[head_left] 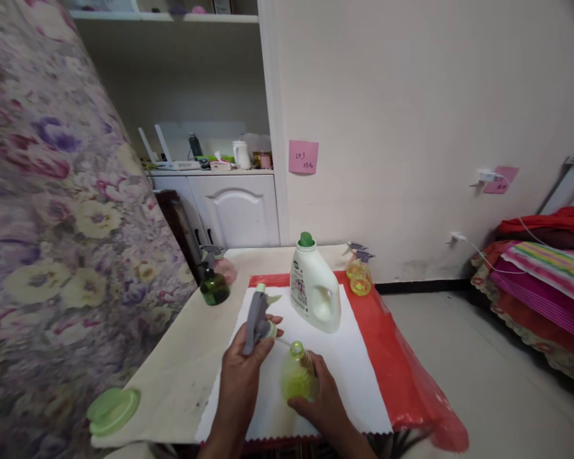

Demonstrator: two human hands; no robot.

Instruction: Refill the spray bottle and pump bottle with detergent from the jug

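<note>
My left hand (242, 373) is closed around a grey trigger spray head (258, 319), holding it just left of and above a small yellow-green bottle (297, 376). A thin tube runs from the head toward the bottle's open neck. My right hand (323, 401) grips that bottle from the right and steadies it on the white sheet (344, 363). Behind them stands a white detergent jug (314, 290) with a green cap.
A red plastic sheet (392, 357) lies under the white one and hangs off the table's right edge. Yellow spray bottles (358, 271) stand at the back, a dark green bottle (213, 284) and a pink one at the left. A green lid (113, 409) lies near the front left corner.
</note>
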